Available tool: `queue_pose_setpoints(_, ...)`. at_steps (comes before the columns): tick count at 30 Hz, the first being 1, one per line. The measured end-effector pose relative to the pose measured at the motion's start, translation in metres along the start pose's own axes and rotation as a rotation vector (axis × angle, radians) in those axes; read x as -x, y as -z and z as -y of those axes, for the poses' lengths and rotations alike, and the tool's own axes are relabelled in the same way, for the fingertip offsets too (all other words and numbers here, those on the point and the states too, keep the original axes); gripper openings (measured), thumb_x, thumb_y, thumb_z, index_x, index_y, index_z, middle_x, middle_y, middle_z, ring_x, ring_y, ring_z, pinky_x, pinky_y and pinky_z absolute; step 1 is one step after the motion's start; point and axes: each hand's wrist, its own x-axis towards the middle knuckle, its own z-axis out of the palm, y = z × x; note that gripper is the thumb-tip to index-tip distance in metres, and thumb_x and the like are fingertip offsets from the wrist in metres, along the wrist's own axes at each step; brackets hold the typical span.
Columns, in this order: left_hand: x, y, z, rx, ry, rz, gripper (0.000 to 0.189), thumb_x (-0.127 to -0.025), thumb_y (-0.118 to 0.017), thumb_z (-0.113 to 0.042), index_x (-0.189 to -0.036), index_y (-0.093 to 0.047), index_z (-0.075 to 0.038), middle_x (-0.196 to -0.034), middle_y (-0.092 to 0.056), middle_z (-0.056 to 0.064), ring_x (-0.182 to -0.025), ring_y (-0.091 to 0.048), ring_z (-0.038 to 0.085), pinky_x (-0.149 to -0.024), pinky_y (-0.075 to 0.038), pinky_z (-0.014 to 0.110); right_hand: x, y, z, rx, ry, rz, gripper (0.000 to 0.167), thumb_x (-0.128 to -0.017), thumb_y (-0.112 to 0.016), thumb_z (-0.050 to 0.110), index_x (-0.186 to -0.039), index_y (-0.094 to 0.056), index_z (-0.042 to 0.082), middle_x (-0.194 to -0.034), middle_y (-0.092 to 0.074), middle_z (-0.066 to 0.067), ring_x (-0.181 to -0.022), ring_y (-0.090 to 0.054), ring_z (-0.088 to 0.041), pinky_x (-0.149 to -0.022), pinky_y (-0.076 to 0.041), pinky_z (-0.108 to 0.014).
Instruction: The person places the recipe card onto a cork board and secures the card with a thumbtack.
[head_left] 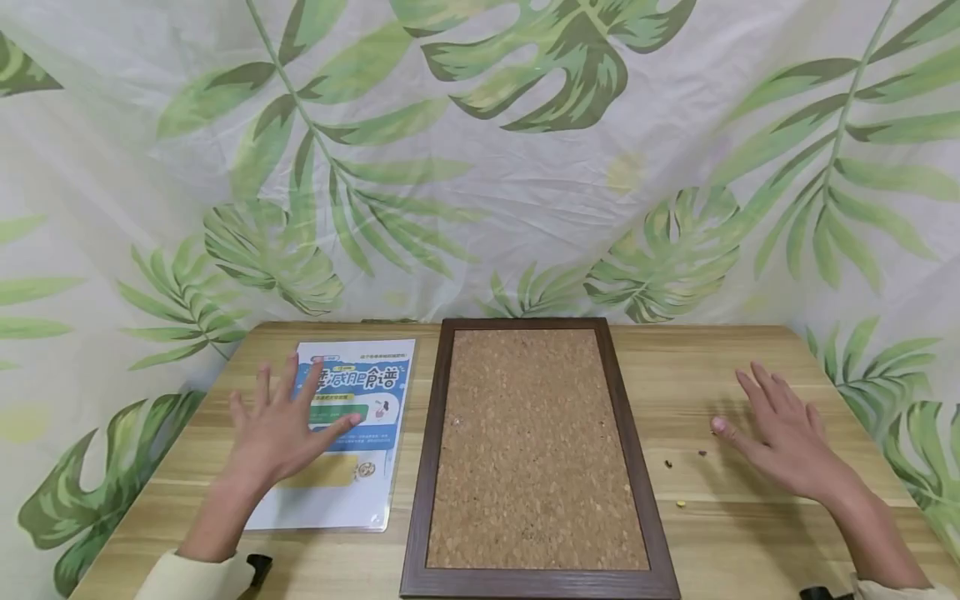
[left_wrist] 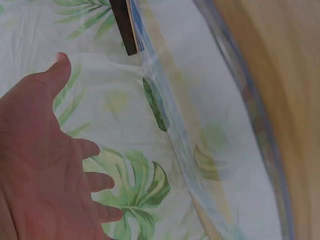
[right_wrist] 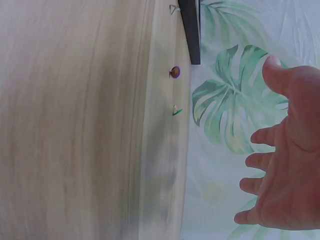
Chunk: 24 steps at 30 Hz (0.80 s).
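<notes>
A cork board [head_left: 532, 467] with a dark brown frame lies flat in the middle of the table. To its left is a laminated printed sheet [head_left: 337, 508] with blue, green and yellow panels. My left hand [head_left: 277, 429] is held over that sheet, fingers spread, holding nothing. On the right, my right hand [head_left: 787, 437] is raised above the wood, also spread and holding nothing. Between the board and this hand lie thumbtacks: a yellow one [head_left: 681, 503] and two darker ones. The right wrist view shows a purple-rimmed thumbtack [right_wrist: 175, 72] and a green thumbtack [right_wrist: 178, 111].
The light wood table [head_left: 712, 358] carries all of these things. Behind it and at both sides hangs a pale cloth [head_left: 525, 217] printed with green leaves. Dark straps or mounts [head_left: 259, 570] show near the wrists.
</notes>
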Motion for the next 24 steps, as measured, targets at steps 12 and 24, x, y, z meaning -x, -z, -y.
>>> queue_pose_setpoints(12, 0.008, 0.009, 0.037, 0.073, 0.019, 0.028, 0.112, -0.099, -0.055, -0.076, -0.174, -0.001, -0.012, -0.176, -0.001, 0.034, -0.155, -0.002, 0.071, -0.107, -0.002, 0.096, -0.006, 0.0, -0.006, -0.09, 0.061, 0.019, 0.087, -0.107, -0.066, 0.038, -0.166, -0.022, -0.011, -0.169, -0.018, -0.043, -0.15, -0.019, -0.071, -0.114, -0.017, -0.086)
queue_pose_setpoints(24, 0.008, 0.008, 0.08, 0.194, 0.031, 0.088, 0.108, -0.106, -0.056, -0.063, -0.168, -0.005, 0.01, -0.165, -0.007, 0.05, -0.147, -0.017, 0.075, -0.112, -0.023, 0.087, -0.005, -0.014, 0.013, -0.06, 0.122, 0.001, 0.069, -0.096, -0.081, 0.024, -0.149, -0.053, -0.009, -0.15, -0.052, -0.039, -0.134, -0.05, -0.064, -0.106, -0.04, -0.078)
